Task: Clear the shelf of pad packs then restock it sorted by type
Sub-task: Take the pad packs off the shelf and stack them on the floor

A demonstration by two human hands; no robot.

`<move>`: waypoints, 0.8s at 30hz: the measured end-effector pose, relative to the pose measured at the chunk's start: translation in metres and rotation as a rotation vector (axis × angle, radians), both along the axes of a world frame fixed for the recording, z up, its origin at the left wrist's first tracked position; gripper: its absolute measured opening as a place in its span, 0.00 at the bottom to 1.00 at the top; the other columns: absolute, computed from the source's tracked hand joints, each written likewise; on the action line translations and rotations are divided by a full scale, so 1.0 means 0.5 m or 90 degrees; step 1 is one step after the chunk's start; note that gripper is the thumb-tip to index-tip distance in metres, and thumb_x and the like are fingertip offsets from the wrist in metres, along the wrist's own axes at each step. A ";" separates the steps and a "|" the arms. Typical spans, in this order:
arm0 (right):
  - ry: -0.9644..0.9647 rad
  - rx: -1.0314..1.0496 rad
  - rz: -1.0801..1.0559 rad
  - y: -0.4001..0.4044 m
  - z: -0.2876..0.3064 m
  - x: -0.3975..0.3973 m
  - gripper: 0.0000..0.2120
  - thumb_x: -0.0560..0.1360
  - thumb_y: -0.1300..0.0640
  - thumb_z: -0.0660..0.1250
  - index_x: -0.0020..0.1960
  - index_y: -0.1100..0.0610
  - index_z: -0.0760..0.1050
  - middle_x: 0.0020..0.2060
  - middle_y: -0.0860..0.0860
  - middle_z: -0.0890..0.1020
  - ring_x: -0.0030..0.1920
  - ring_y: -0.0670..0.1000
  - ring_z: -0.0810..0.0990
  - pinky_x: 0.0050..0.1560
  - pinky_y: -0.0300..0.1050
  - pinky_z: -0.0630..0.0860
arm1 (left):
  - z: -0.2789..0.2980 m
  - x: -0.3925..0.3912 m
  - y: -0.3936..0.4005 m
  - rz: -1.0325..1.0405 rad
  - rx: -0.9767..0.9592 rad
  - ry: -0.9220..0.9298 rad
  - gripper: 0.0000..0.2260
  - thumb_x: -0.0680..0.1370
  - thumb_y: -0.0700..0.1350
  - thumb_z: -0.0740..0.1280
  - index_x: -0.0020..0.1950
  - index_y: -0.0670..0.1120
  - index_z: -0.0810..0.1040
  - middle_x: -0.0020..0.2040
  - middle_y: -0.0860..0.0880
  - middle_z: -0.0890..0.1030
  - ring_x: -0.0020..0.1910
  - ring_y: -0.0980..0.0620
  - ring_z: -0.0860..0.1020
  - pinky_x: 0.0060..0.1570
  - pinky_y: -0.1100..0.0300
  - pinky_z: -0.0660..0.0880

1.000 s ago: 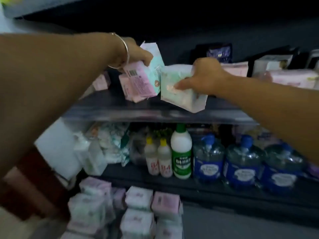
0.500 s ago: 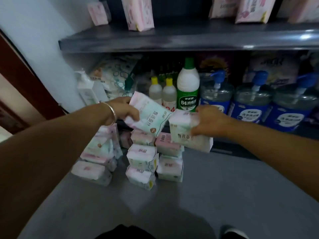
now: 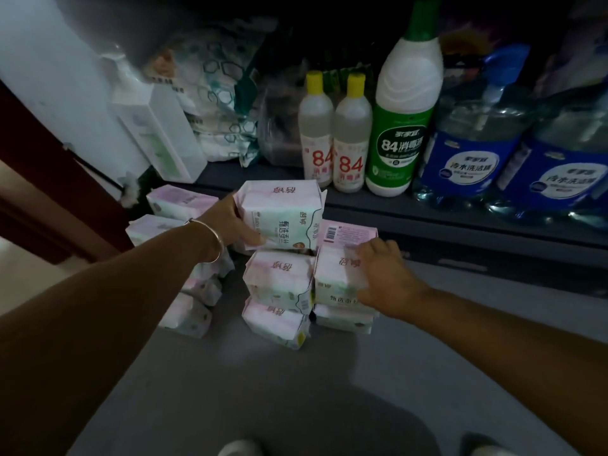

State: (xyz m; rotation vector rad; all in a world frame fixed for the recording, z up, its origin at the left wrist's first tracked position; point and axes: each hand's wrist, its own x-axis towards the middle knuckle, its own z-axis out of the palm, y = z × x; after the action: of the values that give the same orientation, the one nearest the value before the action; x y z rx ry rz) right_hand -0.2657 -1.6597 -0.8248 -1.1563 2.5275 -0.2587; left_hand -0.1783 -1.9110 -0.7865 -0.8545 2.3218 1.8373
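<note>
**Pad packs stacked on the floor**

Head view: A pad pack point(image 3: 279, 217) is gripped by the left hand point(image 3: 235, 222), fingers curled round its side, atop the middle stack point(image 3: 278, 301). Another pack point(image 3: 339, 278), topping the neighbouring stack on the floor point(image 3: 296, 390), is pressed by the right hand point(image 3: 383, 274), fingers fairly straight. Bottles point(image 3: 332, 139) are seen on the low shelf point(image 3: 427, 209) behind.

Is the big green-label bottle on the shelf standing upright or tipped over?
Upright. The green-label bottle stands on its base on the shelf, green cap pointing up.

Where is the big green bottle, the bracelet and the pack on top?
Green bottle point(image 3: 399, 149): head view, its green label.
Bracelet point(image 3: 215, 240): head view, the band's curve.
Top pack point(image 3: 283, 212): head view, its front face.
</note>
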 end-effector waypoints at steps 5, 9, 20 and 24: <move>0.046 0.045 0.039 -0.010 -0.037 0.011 0.37 0.70 0.54 0.72 0.72 0.56 0.56 0.66 0.52 0.63 0.66 0.54 0.61 0.64 0.50 0.70 | -0.041 -0.015 -0.009 0.024 0.025 -0.018 0.40 0.58 0.25 0.73 0.68 0.44 0.68 0.56 0.40 0.81 0.56 0.39 0.79 0.55 0.34 0.73; 0.059 0.068 0.049 -0.013 -0.018 0.003 0.41 0.67 0.44 0.73 0.72 0.54 0.56 0.67 0.51 0.63 0.66 0.54 0.61 0.65 0.53 0.67 | -0.059 -0.019 -0.008 -0.026 -0.018 -0.069 0.45 0.60 0.24 0.73 0.72 0.48 0.61 0.62 0.41 0.77 0.62 0.40 0.74 0.60 0.37 0.72; 0.075 0.055 0.046 0.018 0.127 -0.009 0.26 0.76 0.48 0.65 0.69 0.57 0.63 0.65 0.54 0.69 0.65 0.55 0.67 0.64 0.49 0.68 | 0.081 -0.022 0.028 0.009 -0.200 -0.034 0.39 0.70 0.22 0.62 0.76 0.44 0.53 0.75 0.42 0.59 0.74 0.44 0.59 0.56 0.55 0.68; 0.061 -0.005 0.027 0.039 0.230 -0.024 0.19 0.74 0.57 0.66 0.64 0.59 0.70 0.59 0.57 0.75 0.58 0.56 0.74 0.56 0.49 0.75 | 0.193 -0.052 0.101 -0.094 -0.282 0.017 0.34 0.71 0.24 0.64 0.73 0.45 0.63 0.72 0.46 0.66 0.73 0.49 0.62 0.53 0.61 0.67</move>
State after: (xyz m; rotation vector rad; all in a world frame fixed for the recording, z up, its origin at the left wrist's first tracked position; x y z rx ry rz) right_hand -0.2777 -1.6403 -0.7096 -1.2526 2.5823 -0.2074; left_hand -0.2043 -1.8606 -0.6899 -0.6693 2.7742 1.3056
